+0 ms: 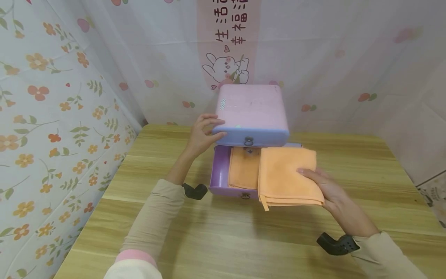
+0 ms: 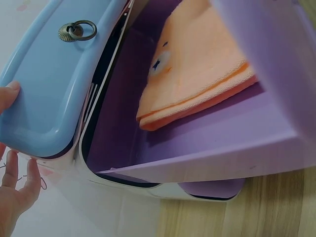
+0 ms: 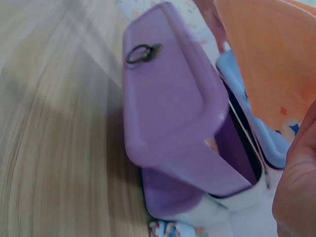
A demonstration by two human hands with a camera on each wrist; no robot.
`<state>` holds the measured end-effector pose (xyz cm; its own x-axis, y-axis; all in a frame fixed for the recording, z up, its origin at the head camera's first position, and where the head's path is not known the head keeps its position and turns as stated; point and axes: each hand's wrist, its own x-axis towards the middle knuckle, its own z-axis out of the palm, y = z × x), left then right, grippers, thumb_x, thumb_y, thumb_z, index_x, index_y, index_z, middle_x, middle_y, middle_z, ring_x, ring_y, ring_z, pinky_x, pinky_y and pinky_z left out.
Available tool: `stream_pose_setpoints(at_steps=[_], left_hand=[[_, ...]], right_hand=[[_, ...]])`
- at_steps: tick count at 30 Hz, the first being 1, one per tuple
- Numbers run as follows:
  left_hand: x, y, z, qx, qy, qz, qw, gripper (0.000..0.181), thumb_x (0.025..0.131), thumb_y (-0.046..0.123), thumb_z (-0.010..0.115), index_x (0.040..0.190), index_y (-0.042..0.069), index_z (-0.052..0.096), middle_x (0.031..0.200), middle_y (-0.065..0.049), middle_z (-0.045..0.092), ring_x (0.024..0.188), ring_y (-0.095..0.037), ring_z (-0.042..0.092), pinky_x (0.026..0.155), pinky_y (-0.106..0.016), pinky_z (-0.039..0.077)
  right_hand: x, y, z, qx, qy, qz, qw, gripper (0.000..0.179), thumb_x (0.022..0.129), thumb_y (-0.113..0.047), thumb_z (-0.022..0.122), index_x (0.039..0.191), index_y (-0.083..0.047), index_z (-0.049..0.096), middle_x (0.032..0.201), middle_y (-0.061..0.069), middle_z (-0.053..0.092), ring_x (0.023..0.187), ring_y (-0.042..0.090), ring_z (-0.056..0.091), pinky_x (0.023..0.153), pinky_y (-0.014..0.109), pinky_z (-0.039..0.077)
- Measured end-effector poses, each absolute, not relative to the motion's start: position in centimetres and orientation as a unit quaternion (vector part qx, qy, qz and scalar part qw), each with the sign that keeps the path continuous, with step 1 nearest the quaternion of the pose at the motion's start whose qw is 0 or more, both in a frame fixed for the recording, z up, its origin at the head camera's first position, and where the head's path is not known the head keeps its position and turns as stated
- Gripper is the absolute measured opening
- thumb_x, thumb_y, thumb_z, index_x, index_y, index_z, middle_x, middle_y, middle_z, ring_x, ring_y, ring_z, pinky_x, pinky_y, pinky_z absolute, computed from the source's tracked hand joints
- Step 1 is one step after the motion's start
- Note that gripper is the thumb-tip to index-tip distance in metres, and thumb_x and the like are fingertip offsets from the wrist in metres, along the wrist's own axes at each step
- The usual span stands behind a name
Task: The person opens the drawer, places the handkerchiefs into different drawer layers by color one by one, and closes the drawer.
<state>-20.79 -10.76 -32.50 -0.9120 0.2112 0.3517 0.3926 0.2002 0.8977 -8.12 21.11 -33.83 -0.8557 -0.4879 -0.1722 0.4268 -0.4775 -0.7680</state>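
A small drawer box (image 1: 252,106) with a pink top and a blue upper drawer front (image 1: 233,137) stands on the table. My left hand (image 1: 203,135) rests against its left side, thumb on the blue front and fingers along the side. Below, a purple drawer (image 1: 218,170) is pulled out, holding a folded orange towel (image 2: 192,64) with a small embroidered motif. Over the drawer's right part, my right hand (image 1: 325,186) grips another folded orange towel (image 1: 289,174), thumb on top and fingers mostly hidden underneath. This towel covers that side of the drawer in the head view.
Ring pulls (image 1: 248,142) hang on the drawer fronts. Under the pulled-out drawer, another purple drawer front (image 3: 170,192) shows. A white patterned curtain (image 1: 167,58) hangs behind the wooden table (image 1: 139,186), and a floral cloth (image 1: 52,116) covers the left side.
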Motion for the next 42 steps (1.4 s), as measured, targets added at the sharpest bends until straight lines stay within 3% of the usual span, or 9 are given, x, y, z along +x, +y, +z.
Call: stream_pose_setpoints(at_steps=[7,18,31,42], left_hand=[[-20.8,-10.7,-32.6,-0.195,-0.771,-0.601,0.078,0.031,0.071,0.008,0.073,0.1,0.0,0.064,0.116,-0.003,0.045,0.111,-0.015,0.04,0.09,-0.034,0.044],[-18.8,-10.3,-30.2,-0.191,-0.77,-0.605,0.064,0.03,0.073,0.0,0.069,0.101,-0.007,0.061,0.119,-0.014,0.042,0.114,-0.024,0.037,0.093,-0.04,0.041],[-21.0,-10.7,-32.7,-0.196,-0.774,-0.597,0.074,0.032,0.072,0.009,0.073,0.101,0.001,0.063,0.118,-0.002,0.044,0.112,-0.015,0.039,0.09,-0.034,0.044],[-20.1,-10.7,-31.6,-0.187,-0.767,-0.61,0.06,0.031,0.072,0.003,0.071,0.102,-0.003,0.062,0.12,-0.008,0.043,0.114,-0.021,0.037,0.092,-0.04,0.042]], right_hand=[[-9.2,18.9,-34.1,-0.016,0.463,-0.841,0.28,0.033,0.094,-0.007,0.04,0.121,-0.004,0.021,0.092,0.011,0.062,0.08,0.023,0.064,0.067,0.031,0.053],[-10.7,16.1,-34.3,0.009,0.473,-0.836,0.279,0.038,0.092,-0.009,0.044,0.123,-0.003,0.022,0.092,0.011,0.061,0.08,0.022,0.064,0.07,0.029,0.053],[-12.4,13.7,-34.8,0.043,0.5,-0.812,0.297,0.044,0.092,-0.008,0.043,0.129,0.001,0.019,0.089,0.01,0.061,0.076,0.021,0.064,0.068,0.029,0.053],[-13.5,12.8,-35.4,0.088,0.532,-0.789,0.296,0.051,0.091,-0.008,0.045,0.132,0.004,0.017,0.09,0.008,0.06,0.079,0.02,0.063,0.072,0.032,0.053]])
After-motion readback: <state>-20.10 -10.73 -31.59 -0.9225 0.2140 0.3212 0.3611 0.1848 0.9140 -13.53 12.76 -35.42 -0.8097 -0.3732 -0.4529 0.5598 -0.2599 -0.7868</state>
